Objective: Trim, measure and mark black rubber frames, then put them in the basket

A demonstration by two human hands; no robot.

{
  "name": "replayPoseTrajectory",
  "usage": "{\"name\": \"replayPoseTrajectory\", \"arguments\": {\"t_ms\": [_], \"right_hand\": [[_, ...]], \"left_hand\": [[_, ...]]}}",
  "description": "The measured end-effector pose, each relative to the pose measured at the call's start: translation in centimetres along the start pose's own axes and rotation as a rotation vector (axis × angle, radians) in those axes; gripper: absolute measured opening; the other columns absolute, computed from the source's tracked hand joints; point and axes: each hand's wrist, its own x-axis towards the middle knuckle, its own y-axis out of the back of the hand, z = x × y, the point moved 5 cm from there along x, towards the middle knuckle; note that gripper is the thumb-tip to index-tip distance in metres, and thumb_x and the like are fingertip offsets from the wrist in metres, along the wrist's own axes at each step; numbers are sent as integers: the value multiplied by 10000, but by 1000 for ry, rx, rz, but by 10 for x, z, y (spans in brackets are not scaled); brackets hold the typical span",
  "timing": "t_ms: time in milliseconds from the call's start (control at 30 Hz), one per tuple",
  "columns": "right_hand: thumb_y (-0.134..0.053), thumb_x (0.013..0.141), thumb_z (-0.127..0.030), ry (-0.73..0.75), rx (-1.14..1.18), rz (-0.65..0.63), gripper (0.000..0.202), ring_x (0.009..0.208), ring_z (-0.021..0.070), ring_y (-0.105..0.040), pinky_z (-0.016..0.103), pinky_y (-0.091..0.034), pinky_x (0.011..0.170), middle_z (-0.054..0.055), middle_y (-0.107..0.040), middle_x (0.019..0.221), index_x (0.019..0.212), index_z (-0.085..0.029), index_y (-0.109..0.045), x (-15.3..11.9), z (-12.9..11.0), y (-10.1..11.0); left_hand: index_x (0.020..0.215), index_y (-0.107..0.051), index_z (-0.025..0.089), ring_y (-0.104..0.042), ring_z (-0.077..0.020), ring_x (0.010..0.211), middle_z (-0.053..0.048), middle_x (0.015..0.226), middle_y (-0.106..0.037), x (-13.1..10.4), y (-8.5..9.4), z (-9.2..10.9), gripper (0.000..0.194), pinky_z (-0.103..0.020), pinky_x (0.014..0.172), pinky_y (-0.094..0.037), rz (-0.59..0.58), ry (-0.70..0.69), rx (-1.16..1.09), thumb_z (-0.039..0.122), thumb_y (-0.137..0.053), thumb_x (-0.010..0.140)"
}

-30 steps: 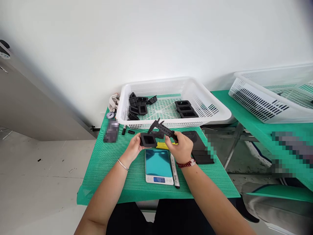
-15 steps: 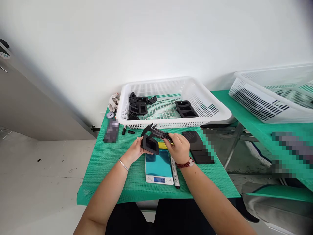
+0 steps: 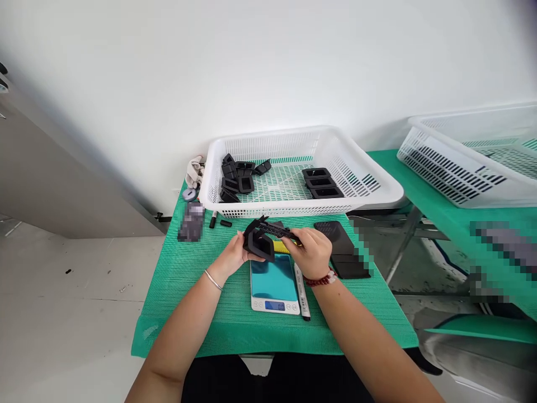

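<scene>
1. As two bare hands work above a green-covered table (image 3: 176,291), a black frame (image 3: 260,246) is held tilted in the gap between them, by the far left corner of a scale (image 3: 274,277).
2. Nearer to the frame is the left hand (image 3: 234,254), with the piece directly to its right; the right hand (image 3: 312,251) sits farther off, on the frame's right.
3. The frame's longer side appears to run left to right, dipping toward the near right, its hollow turned up and to the near side.
4. A caliper (image 3: 276,230) bridges the gap, sloping from the right hand to the far left, roughly along the frame's long side. Its jaws overlap the frame's far left edge; from here, I cannot tell whether they touch it.
5. Closed around the frame's left end, the left hand has some fingers passing beneath it.
6. Curled firmly about the caliper's right end, the right hand is clear of the left.
7. Beyond both, a white basket (image 3: 293,211) holds similar black pieces, a pile at left and a row at right.
</scene>
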Motion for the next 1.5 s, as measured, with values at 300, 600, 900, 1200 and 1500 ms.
{"name": "replayPoseTrajectory", "arguments": {"t_ms": [300,600,900,1200,1500], "right_hand": [[-552,871,-315,-125,-35,5,166,550,136,-553,245,-414,496,26,-610,631,895,-156,-593,-2,19,-3],[-468,917,-380,-78,-6,-469,339,859,242,-619,385,-474,758,100,-692,903,1134,-170,-621,-9,24,-36],[-413,936,-265,-167,107,-474,245,857,233,-602,401,-462,785,78,-679,870,951,-192,-647,-12,28,-40],[-414,932,-285,-195,201,-525,248,821,239,-610,411,-487,745,83,-690,861,945,-194,-645,-15,25,-45],[-402,934,-312,-224,226,-523,273,776,233,-624,383,-515,659,88,-683,823,954,-205,-653,-17,27,-45]], "left_hand": [[946,-659,125,-643,-216,702,-124,889,-694,0,11,12,589,-293,516,-483,173,-63,-145,667,-498,780],[806,-608,192,-573,-171,582,-54,761,-641,-14,41,47,372,-238,407,-357,471,-369,-539,516,-432,857],[826,-620,186,-570,-171,576,-56,748,-641,-10,36,42,361,-245,401,-362,474,-334,-500,494,-435,862],[854,-612,184,-587,-167,602,-55,784,-643,-7,40,38,360,-236,407,-356,548,-289,-451,502,-444,863],[859,-631,185,-621,-183,679,-44,754,-650,-9,47,31,340,-263,497,-462,678,-231,-484,472,-450,872]]}}
